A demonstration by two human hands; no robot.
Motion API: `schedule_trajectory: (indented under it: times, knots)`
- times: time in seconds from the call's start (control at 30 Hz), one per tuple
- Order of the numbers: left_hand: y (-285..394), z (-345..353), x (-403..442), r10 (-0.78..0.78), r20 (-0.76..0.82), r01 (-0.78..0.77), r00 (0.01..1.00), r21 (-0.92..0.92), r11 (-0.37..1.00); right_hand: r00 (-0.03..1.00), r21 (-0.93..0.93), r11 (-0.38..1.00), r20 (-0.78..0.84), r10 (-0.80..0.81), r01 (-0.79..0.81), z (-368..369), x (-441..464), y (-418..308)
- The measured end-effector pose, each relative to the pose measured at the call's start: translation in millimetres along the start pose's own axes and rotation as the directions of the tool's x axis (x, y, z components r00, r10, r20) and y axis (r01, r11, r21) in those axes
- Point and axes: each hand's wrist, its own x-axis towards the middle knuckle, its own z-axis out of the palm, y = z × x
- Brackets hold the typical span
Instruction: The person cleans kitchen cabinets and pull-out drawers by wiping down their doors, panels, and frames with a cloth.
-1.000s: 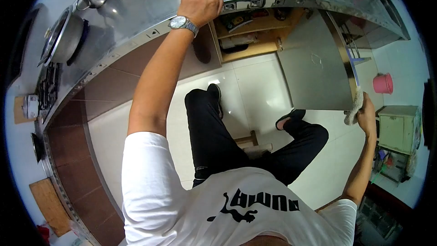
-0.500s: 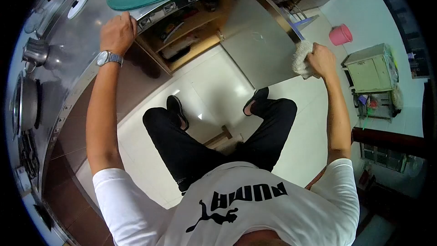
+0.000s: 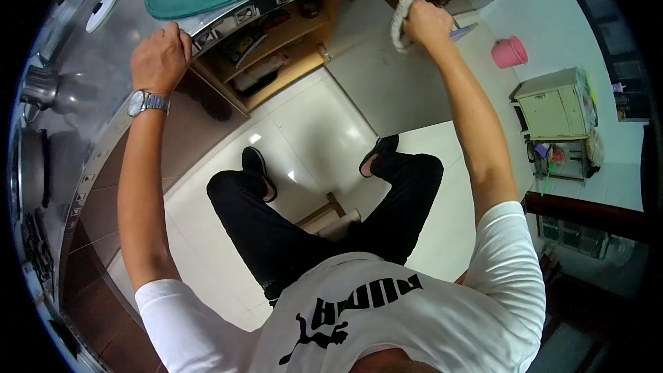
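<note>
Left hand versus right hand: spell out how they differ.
The left hand rests at the edge of the steel counter; the right hand is by the open cabinet door. The right hand grips a pale cloth; no cloth shows in the left hand. A wristwatch sits behind the left hand; none shows behind the right hand. Both hands are ungloved.

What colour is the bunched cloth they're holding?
The bunched fabric cloth is off-white, seen best in head view.

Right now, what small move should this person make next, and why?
Probably slide the cloth a little along the open cabinet door's upper edge: the right hand holds it there, and the left hand rests at the edge of the counter, perhaps for support.
</note>
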Motion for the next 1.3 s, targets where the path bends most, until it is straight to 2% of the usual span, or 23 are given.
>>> schedule_trajectory:
  times: [0.1, 0.2, 0.3, 0.43, 0.7, 0.83, 0.9, 0.93, 1.0, 1.03, 1.13, 1.2, 1.27, 1.3]
  knots:
    - [1.2, 0.2, 0.6, -0.018, 0.005, 0.018, 1.000, -0.006, 1.000, 0.997, -0.011, 0.999, -0.054, 0.053, -0.054, 18.0, 40.9, -22.0]
    - [3.7, -5.7, 2.2, -0.052, 0.018, 0.052, 0.998, -0.009, 0.999, 0.988, -0.023, 0.989, 0.061, 0.145, -0.144, 16.7, 68.2, -45.5]
    - [3.1, -4.0, 0.6, -0.087, 0.019, 0.088, 0.996, -0.031, 0.996, 0.984, 0.013, 0.985, 0.055, 0.169, -0.170, 10.8, 72.8, -54.7]
    - [0.9, -1.7, -0.2, -0.087, 0.018, 0.088, 0.996, -0.022, 0.996, 0.994, 0.043, 0.995, 0.060, 0.089, -0.091, 15.2, 67.2, -38.8]
    - [0.9, -0.6, -1.5, -0.110, 0.031, 0.111, 0.993, -0.029, 0.993, 0.991, 0.132, 0.991, 0.124, -0.048, 0.032, 6.0, -23.3, 42.0]
    - [4.0, -3.4, -1.8, -0.150, 0.060, 0.152, 0.987, -0.029, 0.988, 0.987, 0.244, 0.968, 0.128, -0.098, 0.065, -14.8, -96.6, 79.9]
    - [2.2, -3.3, -1.5, -0.148, 0.086, 0.151, 0.985, -0.029, 0.988, 0.975, 0.311, 0.946, 0.219, 0.019, -0.088, -23.5, -126.1, 89.9]
    - [1.5, -3.0, -2.2, -0.147, 0.085, 0.150, 0.986, -0.034, 0.988, 0.975, 0.307, 0.947, 0.220, 0.023, -0.092, -21.3, -138.0, 97.7]
    - [0.1, -1.3, -1.5, -0.126, 0.061, 0.129, 0.990, -0.042, 0.991, 0.982, 0.490, 0.864, 0.188, 0.026, -0.117, -14.7, -160.4, 110.3]
    - [-1.1, 0.3, -1.1, -0.123, 0.057, 0.126, 0.991, -0.049, 0.991, 0.984, 0.525, 0.844, 0.177, 0.022, -0.113, -14.5, -169.5, 112.5]
    - [-1.8, -0.3, -0.8, -0.117, 0.117, 0.124, 0.986, -0.055, 0.991, 0.984, 0.605, 0.785, 0.179, 0.026, -0.131, -27.7, -191.8, 99.2]
    - [2.2, -6.2, -0.4, -0.160, 0.151, 0.163, 0.975, -0.006, 0.987, 0.972, 0.642, 0.743, 0.228, 0.052, -0.190, -48.2, -203.8, 76.8]
    - [3.1, -11.0, 1.1, -0.152, 0.147, 0.157, 0.977, -0.022, 0.987, 0.906, 0.693, 0.604, 0.406, 0.124, -0.393, -54.5, -211.7, 63.4]
    - [2.3, -12.2, 1.2, -0.141, 0.143, 0.147, 0.980, -0.038, 0.988, 0.919, 0.731, 0.577, 0.382, 0.098, -0.365, -51.1, -215.0, 58.2]
